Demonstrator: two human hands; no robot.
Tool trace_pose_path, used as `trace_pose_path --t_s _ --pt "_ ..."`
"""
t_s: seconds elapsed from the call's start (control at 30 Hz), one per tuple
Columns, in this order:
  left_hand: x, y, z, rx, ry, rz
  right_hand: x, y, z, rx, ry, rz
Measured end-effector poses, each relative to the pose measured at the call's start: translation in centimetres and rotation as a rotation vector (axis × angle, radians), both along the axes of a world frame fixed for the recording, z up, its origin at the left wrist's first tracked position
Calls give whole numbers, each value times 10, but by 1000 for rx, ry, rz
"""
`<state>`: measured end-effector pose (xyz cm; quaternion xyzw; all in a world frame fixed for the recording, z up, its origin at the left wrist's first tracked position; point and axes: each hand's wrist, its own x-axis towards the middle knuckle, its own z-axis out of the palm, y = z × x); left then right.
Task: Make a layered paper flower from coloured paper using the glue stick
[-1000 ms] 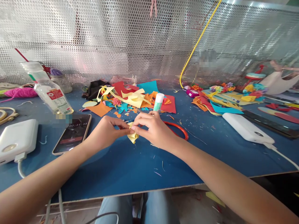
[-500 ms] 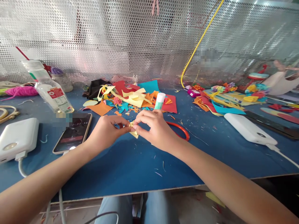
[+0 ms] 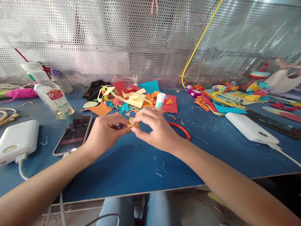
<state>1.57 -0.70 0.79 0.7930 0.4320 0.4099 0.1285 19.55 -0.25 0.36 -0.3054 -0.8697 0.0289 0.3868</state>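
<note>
Between my two hands is a small yellow paper piece, curled and folded, just above the blue table. My left hand pinches its left side between thumb and fingertips. My right hand grips it from the right, with thumb and index finger closed on the paper; the fingers cover part of it. Right behind my right hand stands a glue stick with a white cap and green body. The red-orange handle of a tool shows beside my right wrist, the rest hidden by the hand.
Coloured paper scraps are heaped behind my hands. To the left are a phone, a white power bank and a tilted plastic bottle. A second power bank and paper flowers are on the right. A perforated metal sheet rises behind.
The yellow paper has turned in my fingers: the flap that hung down below them is now tucked up. Both hands stay in nearly the same place.
</note>
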Motion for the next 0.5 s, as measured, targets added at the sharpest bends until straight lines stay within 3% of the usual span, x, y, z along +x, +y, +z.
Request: trace_pose_path --t_s 0.17,0.33,0.5 --pt "-1 -2 3 -49 -51 -73 5 8 0 147 34 58" --pt "-4 3 5 -91 -281 -107 13 14 0 271 52 88" --pt "-4 4 7 -179 -163 -168 13 10 0 359 5 161"
